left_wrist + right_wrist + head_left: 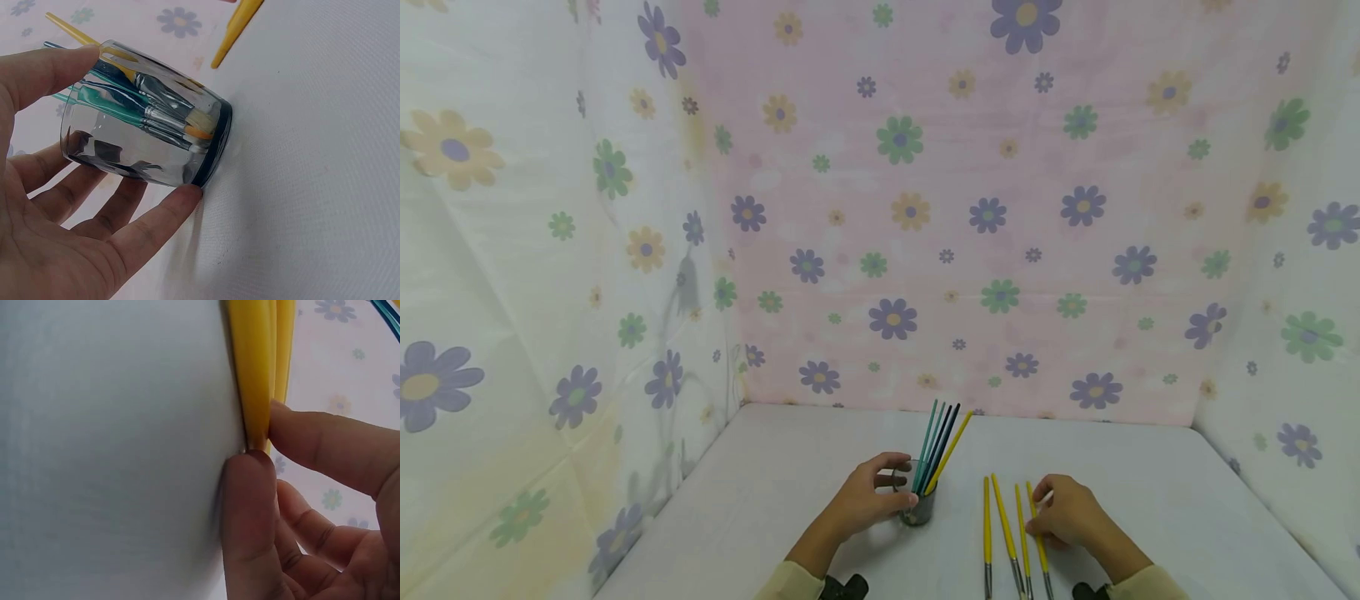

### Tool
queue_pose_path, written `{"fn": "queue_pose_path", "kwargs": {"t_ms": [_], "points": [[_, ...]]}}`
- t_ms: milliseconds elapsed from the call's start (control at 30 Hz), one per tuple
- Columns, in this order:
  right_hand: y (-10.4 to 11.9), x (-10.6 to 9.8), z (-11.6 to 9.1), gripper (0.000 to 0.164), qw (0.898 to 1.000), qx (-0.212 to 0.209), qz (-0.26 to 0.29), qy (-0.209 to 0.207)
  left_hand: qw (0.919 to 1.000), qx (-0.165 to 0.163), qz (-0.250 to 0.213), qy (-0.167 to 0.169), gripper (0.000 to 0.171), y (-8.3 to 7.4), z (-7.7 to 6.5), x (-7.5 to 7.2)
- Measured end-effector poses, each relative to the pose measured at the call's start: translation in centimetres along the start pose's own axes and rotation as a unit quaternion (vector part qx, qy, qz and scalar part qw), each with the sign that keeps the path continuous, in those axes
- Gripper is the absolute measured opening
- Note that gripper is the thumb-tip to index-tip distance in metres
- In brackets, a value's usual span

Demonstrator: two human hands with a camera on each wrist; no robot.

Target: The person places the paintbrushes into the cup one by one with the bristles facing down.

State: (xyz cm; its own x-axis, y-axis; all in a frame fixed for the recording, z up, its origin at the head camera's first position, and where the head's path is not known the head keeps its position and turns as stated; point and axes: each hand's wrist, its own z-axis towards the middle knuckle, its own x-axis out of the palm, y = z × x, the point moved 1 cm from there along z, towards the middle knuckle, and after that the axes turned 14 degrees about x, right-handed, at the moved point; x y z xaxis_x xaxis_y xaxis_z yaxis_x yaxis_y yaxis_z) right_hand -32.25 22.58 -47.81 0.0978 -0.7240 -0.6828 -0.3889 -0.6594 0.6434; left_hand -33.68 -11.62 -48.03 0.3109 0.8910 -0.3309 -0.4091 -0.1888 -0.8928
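Observation:
My left hand (pixel 868 498) holds a clear glass (pixel 917 512) that stands on the table, thumb at its rim and fingers about its side. Inside lean several paintbrushes, bristles down: teal and dark blue handles and one yellow-handled brush (pixel 952 450). In the left wrist view the bristles (pixel 201 120) rest near the dark base of the glass (pixel 103 134). To the right, my right hand (pixel 1069 510) pinches the handle of the rightmost yellow paintbrush (pixel 251 369) between thumb and finger, low over the table. Three more yellow paintbrushes (pixel 1004 521) lie beside it, bristle ends toward me.
The white table (pixel 820 442) reaches back to a pink flowered cloth wall (pixel 940 275). Pale flowered cloth also hangs at the left (pixel 520 300) and right (pixel 1300 275). A dark wrist device (pixel 847 587) sits by the left sleeve.

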Motion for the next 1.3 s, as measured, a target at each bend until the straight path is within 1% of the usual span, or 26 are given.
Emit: {"fn": "queue_pose_path", "kwargs": {"t_ms": [133,300,600,700,900,1033,1133,1300], "points": [[0.0,-0.2,-0.1,0.043,1.000,-0.002,-0.016,-0.006,1.0000,0.002,0.003,0.000,0.063,0.0,0.1,0.0],[-0.1,-0.6,-0.1,0.042,1.000,0.006,-0.029,-0.008,1.0000,0.007,0.001,0.001,0.063,0.0,0.0,0.0],[-0.3,-1.0,0.6,0.040,0.998,0.054,-0.021,0.011,1.0000,0.005,0.001,0.002,0.064,-0.1,-0.2,0.0],[-0.4,-1.1,0.7,0.041,0.998,0.060,-0.010,0.019,1.0000,0.005,0.000,0.003,0.064,-0.1,-0.2,0.0],[-0.7,-1.3,0.9,0.043,0.998,0.047,0.006,0.031,1.0000,0.004,0.006,0.004,0.064,0.2,-0.1,0.0],[-0.7,-1.6,1.1,0.046,0.998,0.047,0.018,0.042,1.0000,0.004,0.008,0.003,0.064,0.4,0.0,0.0],[-0.5,-1.8,1.1,0.048,0.997,0.044,0.042,0.051,1.0000,0.006,0.007,0.002,0.064,0.4,0.1,0.0],[-0.1,-2.2,0.7,0.053,0.992,0.019,0.101,0.072,0.9999,0.009,0.008,0.003,0.064,0.4,0.0,0.0]]}}
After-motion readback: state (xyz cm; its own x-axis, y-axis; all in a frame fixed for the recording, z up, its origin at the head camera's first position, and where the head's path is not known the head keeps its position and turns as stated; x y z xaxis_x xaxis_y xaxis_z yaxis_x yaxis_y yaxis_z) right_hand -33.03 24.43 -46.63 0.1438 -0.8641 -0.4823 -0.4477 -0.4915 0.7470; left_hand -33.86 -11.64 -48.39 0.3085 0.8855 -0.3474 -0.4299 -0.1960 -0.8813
